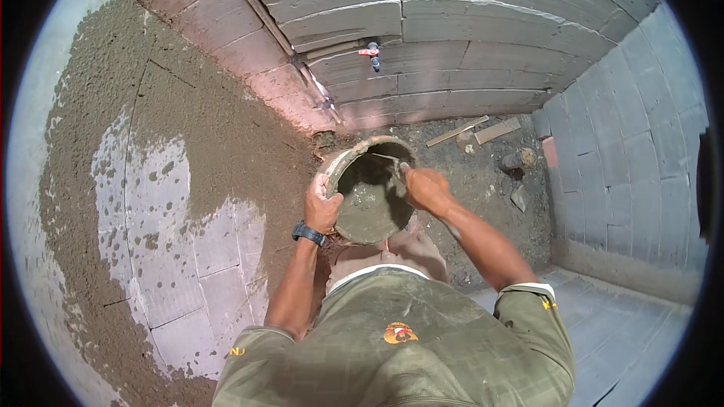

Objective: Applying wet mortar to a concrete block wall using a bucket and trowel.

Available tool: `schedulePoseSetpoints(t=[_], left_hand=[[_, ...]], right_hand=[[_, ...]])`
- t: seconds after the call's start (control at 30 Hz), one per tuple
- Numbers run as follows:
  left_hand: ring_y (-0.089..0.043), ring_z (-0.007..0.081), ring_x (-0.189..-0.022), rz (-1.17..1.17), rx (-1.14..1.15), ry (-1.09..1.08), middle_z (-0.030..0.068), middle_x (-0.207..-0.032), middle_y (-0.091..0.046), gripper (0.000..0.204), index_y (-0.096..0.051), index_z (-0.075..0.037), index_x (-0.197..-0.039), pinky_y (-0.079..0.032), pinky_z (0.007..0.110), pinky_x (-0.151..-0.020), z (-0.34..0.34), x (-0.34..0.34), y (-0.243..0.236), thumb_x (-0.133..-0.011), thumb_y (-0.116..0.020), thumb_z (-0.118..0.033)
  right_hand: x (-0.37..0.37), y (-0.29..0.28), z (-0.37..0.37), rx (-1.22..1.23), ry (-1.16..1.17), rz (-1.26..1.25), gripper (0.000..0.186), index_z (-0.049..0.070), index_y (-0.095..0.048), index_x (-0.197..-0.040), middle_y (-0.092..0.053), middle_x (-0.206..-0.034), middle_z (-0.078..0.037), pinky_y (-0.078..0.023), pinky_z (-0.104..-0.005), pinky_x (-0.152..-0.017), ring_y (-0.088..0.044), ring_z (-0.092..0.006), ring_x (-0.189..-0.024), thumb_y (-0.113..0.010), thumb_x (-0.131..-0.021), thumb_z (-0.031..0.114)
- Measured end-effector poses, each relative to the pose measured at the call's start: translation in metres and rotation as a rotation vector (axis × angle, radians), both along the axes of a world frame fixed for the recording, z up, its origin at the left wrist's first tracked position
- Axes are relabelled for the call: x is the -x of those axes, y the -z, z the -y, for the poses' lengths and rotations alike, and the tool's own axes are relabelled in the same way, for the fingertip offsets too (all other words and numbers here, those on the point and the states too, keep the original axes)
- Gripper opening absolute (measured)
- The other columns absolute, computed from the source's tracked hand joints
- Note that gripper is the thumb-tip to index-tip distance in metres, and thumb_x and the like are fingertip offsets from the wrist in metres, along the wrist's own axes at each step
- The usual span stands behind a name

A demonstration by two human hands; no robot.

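Note:
My left hand point(323, 206), with a black watch on the wrist, grips the near-left rim of a round mortar pan point(343, 166) held in front of my chest. Wet grey mortar point(368, 207) fills the pan's lower part. My right hand point(427, 188) is shut on the handle of a trowel point(392, 162), whose blade reaches into the pan over the mortar. The blade tip is partly hidden by the pan's shadow.
A block wall point(181, 203) on the left is partly coated with rough plaster. Bare block walls stand ahead and to the right, with a small red tap point(369, 51). Wood scraps point(475, 132) and debris lie on the dirt floor.

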State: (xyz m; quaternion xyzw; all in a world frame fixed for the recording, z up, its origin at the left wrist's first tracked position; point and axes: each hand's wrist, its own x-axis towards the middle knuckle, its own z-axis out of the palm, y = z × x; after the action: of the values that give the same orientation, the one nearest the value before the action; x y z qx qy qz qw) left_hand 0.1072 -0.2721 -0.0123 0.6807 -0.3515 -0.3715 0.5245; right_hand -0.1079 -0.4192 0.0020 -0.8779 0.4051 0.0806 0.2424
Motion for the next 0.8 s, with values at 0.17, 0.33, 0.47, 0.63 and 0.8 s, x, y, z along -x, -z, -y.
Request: schedulePoseSetpoints(t=[0.17, 0.33, 0.47, 0.63, 0.8], left_hand=[[-0.047, 0.0082, -0.082, -0.083, 0.089, 0.051, 0.0007, -0.088, -0.052, 0.022, -0.05, -0.002, -0.094, -0.043, 0.024, -0.075, -0.042, -0.001, -0.004, -0.073, -0.055, 0.002], [-0.04, 0.0052, -0.075, -0.03, 0.121, 0.041, -0.0048, -0.081, -0.043, 0.019, -0.048, -0.005, -0.089, -0.037, 0.019, -0.068, -0.103, -0.002, -0.004, -0.073, -0.053, 0.003], [-0.037, 0.0067, -0.072, 0.052, 0.086, 0.008, -0.0036, -0.077, -0.041, 0.017, -0.046, -0.005, -0.084, -0.036, 0.023, -0.062, -0.149, 0.0, 0.0, -0.072, -0.057, -0.001], [-0.035, 0.0073, -0.071, -0.114, 0.172, 0.055, -0.0037, -0.076, -0.039, 0.017, -0.045, -0.006, -0.081, -0.035, 0.023, -0.062, -0.176, 0.018, 0.01, -0.07, -0.057, -0.002], [-0.033, 0.0075, -0.072, -0.136, 0.195, 0.002, -0.0043, -0.076, -0.037, 0.018, -0.043, -0.007, -0.08, -0.035, 0.023, -0.063, -0.199, 0.035, 0.03, -0.069, -0.057, -0.002]], right_hand=[[-0.009, 0.007, -0.079, 0.078, 0.087, 0.02, 0.028, 0.005, -0.061, -0.113, -0.066, -0.08, -0.022, -0.051, -0.0511, -0.065, -0.067, -0.0399, -0.077, -0.047, -0.091, 0.015], [-0.017, -0.015, -0.166, 0.09, -0.077, -0.105, 0.031, 0.0, -0.06, -0.113, -0.067, -0.078, -0.022, -0.052, -0.0511, -0.063, -0.068, -0.0367, -0.08, -0.039, -0.097, 0.018], [0.003, -0.036, -0.191, 0.198, 0.054, -0.173, 0.032, 0.005, -0.06, -0.115, -0.067, -0.079, -0.02, -0.053, -0.0498, -0.065, -0.068, -0.0369, -0.078, -0.052, -0.085, 0.014], [0.014, -0.03, -0.208, 0.158, 0.114, -0.058, 0.028, -0.002, -0.065, -0.089, -0.069, -0.084, -0.021, -0.053, -0.0496, -0.065, -0.067, -0.0396, -0.078, -0.043, -0.093, 0.015], [0.016, -0.017, -0.263, 0.108, -0.05, -0.23, 0.023, 0.001, -0.067, -0.082, -0.068, -0.08, -0.022, -0.054, -0.0483, -0.065, -0.068, -0.0371, -0.078, -0.05, -0.087, 0.016]])
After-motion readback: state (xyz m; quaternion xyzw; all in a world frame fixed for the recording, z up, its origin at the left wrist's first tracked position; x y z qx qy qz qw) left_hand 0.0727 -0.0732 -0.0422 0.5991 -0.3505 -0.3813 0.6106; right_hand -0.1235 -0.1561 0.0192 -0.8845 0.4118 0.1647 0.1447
